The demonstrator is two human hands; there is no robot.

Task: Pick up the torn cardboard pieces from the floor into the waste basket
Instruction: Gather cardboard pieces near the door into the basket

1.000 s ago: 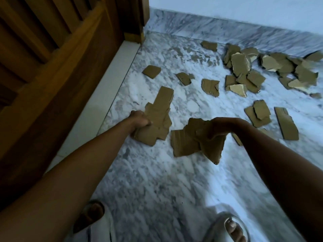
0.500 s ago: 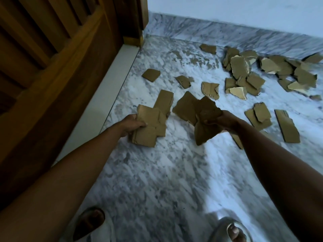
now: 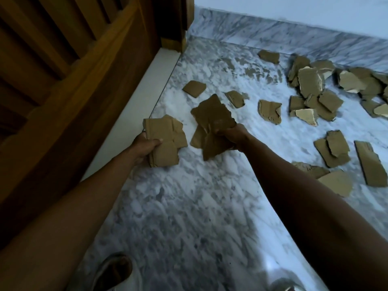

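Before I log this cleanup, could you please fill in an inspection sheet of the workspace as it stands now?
Surface: marble floor, grey-white.
Job's things: many cardboard pieces lie scattered at right; no basket in view.
Clutter: nothing seen beyond the cardboard.
Hands: left hand grips a stack; right hand grips a bunch.
Cables: nothing seen.
Surroundings: wooden door at left, white sill beneath it, marble skirting at the back, sandalled foot below.
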